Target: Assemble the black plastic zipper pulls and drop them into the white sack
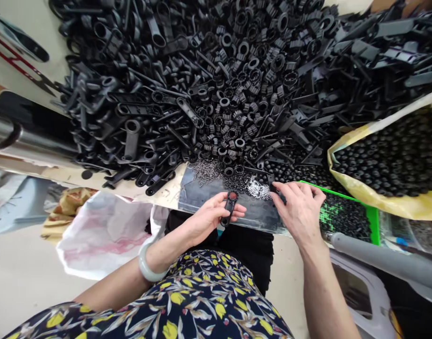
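Held black lever [230,208] across left hand [213,214] under thumb, pinched dark piece [271,181] in right hand [299,209], beside silver pins [257,189].

Narrow bare strip [194,195] before black heap [233,89]

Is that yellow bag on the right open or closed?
Open. The bag gapes wide, with the black beads inside in plain view.

Black ring-ended lever [230,207], tilted in left hand [216,214]; black piece [271,181] in right hand [299,207].
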Tool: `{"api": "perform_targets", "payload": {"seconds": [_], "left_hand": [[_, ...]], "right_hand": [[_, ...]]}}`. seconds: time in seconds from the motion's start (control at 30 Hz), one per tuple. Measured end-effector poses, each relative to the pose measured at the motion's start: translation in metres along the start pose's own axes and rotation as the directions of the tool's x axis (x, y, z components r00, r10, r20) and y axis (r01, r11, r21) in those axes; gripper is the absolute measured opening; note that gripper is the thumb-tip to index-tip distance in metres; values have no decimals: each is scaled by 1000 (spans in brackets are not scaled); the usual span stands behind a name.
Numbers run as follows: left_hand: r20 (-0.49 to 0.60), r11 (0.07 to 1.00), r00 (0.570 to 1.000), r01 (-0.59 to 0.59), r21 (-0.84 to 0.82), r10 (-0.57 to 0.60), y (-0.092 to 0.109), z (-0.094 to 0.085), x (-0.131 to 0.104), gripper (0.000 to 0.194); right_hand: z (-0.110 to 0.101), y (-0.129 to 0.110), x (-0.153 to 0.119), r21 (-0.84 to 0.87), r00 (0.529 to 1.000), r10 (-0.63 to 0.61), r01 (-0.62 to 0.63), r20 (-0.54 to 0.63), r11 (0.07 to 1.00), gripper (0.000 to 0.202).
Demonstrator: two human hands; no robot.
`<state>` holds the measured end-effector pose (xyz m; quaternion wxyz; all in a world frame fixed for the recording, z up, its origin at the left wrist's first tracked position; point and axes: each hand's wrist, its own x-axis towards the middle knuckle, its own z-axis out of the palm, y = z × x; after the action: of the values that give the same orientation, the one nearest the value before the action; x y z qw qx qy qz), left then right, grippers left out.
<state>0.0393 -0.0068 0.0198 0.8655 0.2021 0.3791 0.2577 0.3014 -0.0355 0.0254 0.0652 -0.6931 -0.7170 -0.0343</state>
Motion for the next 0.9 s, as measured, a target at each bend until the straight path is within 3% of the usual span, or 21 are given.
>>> {"api": "perform_targets", "payload": {"seconds": [0.27,0.37,0.47,0.53,0.63,0.7,0.77,0.83,0.9], "left_hand": [[-33,996,996,-85,-6,84,3,3,-4,35],[-82,990,987,-140,10,140,7,3,-7,31],[-130,978,970,-200,60,206,9,8,-6,33],[-139,967,959,-234,101,246,7,14,-3,34],[-125,948,943,-295,116,308,1,23,5,41],[-163,931,917,-350,108,363,-3,26,9,43],[-231,906,877,-405,121,422,-7,27,12,44],[-291,883,834,-448,139,469,-9,27,15,43],[-333,869,805,-478,127,492,-11,27,17,43]], "right_hand": [[7,1,9,23,998,-7,9,-61,1000,28],[-3,0,6,126,991,76,-62,-114,990,26],[-19,-12,-5,341,964,224,-165,-144,925,26],[-26,-29,-16,566,942,318,-203,-110,799,23],[-22,-63,-32,853,934,331,-278,133,442,19],[-12,-82,-40,909,922,279,-338,268,244,19],[-3,-95,-44,925,920,239,-350,310,147,22],[5,-101,-45,934,938,231,-302,257,190,26],[11,-104,-44,899,962,241,-215,128,380,31]]}}
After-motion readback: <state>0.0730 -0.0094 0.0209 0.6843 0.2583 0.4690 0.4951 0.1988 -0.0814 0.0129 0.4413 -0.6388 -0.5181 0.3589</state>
